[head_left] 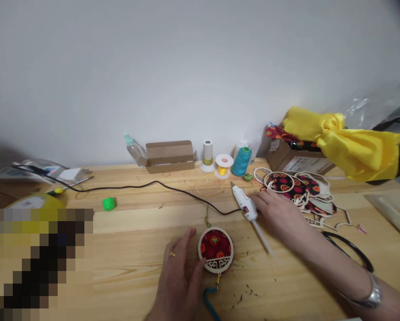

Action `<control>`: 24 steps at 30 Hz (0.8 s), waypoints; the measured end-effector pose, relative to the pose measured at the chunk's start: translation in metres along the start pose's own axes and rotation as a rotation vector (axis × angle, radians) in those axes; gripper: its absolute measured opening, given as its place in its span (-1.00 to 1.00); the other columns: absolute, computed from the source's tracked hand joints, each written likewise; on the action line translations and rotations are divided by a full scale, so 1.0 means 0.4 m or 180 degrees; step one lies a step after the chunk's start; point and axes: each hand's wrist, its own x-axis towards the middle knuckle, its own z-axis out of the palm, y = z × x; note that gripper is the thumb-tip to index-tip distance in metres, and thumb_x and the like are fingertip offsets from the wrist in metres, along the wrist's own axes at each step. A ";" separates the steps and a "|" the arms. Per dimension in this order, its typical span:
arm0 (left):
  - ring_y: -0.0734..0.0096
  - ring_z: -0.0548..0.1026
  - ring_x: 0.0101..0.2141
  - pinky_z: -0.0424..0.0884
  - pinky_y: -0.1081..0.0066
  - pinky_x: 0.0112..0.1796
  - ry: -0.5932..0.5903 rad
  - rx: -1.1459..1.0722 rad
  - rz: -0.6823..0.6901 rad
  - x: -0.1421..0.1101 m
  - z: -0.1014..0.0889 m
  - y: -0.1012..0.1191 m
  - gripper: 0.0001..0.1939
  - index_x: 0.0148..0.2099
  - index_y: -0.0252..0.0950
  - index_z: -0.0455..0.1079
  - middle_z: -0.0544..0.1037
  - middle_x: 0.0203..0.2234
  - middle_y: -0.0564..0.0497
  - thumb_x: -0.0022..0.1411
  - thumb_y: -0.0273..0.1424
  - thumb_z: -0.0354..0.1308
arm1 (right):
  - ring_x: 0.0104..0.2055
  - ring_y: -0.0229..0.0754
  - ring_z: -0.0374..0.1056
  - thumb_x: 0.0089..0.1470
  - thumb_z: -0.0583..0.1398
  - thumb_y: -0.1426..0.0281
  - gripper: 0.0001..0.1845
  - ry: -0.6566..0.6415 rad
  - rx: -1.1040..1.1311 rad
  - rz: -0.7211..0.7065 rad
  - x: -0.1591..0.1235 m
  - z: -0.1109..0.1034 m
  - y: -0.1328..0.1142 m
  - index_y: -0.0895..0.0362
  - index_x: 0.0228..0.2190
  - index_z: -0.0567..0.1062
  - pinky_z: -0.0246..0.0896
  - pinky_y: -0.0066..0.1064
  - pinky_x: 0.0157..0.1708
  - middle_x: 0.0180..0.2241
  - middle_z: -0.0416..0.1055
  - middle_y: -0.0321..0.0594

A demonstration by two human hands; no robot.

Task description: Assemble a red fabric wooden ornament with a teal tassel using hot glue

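A round ornament (216,245) lies on the wooden table, with dark red patterned fabric inside a pale wooden ring and a fretwork strip along its lower part. Green cord runs from its top, and a yellow loop with a thick blue cord (210,303) hangs from its bottom. My left hand (181,272) is at its left side, fingers outstretched and thumb at the rim. A white glue gun (245,201) rests farther back, a glue stick (262,238) poking out of it. Close against its right side is my right hand (278,211), fingers extended and partly hidden, not wrapped around it.
Pale wooden frames and fabric pieces (296,185) are heaped at right, before a cardboard box (293,159) with yellow cloth (350,138). Thread spools (241,161), an open carton (170,157) and a bottle (135,149) line the wall. A black cable (156,182) crosses the table.
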 end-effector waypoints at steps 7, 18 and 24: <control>0.15 0.37 0.02 0.40 0.04 -0.05 0.0040 -0.0046 -0.0031 -0.001 0.001 0.002 -0.46 0.21 -0.20 0.08 0.42 0.02 -0.14 0.19 -0.44 0.07 | -0.23 -0.08 0.32 -0.07 0.04 0.68 -0.71 0.0135 0.0219 0.0015 0.016 -0.035 0.019 0.16 -0.36 0.45 0.22 -0.33 -0.32 -0.30 0.41 -0.10; 0.11 0.35 0.02 0.34 0.00 -0.02 0.0323 -0.0324 -0.0258 -0.003 0.024 0.010 -0.52 0.17 -0.21 0.18 0.44 0.00 -0.13 0.19 -0.39 0.05 | -0.06 -0.04 0.25 -0.25 0.06 0.73 -0.35 0.0051 0.0630 -0.0220 0.055 0.009 0.024 0.20 -0.04 0.40 0.19 -0.18 -0.06 -0.11 0.43 -0.07; 0.11 0.35 0.02 0.36 0.00 -0.03 0.0321 -0.0302 -0.0248 -0.010 0.014 0.014 -0.55 0.17 -0.20 0.17 0.43 0.00 -0.14 0.23 -0.41 0.01 | -0.10 -0.02 0.29 -0.16 0.05 0.72 -0.52 0.0177 0.0426 -0.0274 0.059 0.025 0.024 0.19 -0.17 0.46 0.17 -0.12 -0.03 -0.22 0.45 -0.08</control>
